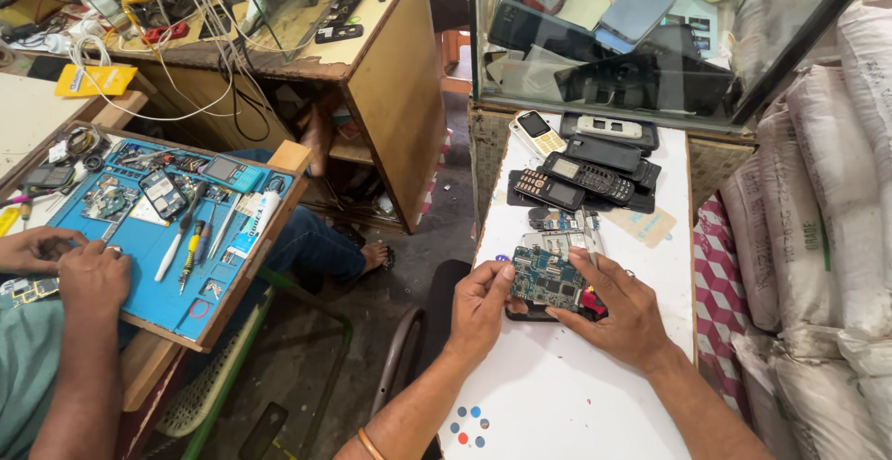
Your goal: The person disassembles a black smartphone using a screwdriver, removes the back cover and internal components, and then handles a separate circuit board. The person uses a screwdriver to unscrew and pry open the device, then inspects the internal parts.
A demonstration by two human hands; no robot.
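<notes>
Pinching flat blue circuit board (pixel 546 277) from both edges, left hand (pixel 478 307) and right hand (pixel 624 311) fingers curled, above smooth white tabletop (pixel 557 386)

phone body (pixel 557 311) mostly hidden under blue circuit board (pixel 546 277), co-worker's workpiece hidden behind hands (pixel 70 260)

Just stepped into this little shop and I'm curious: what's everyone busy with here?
The person wearing the camera holds a blue circuit board over a white table, left hand on its left edge, right hand on its right. Beyond it lies a pile of old keypad phones in front of a glass case. At the left, another person's hands work over a blue mat strewn with small tools and phone parts.
</notes>
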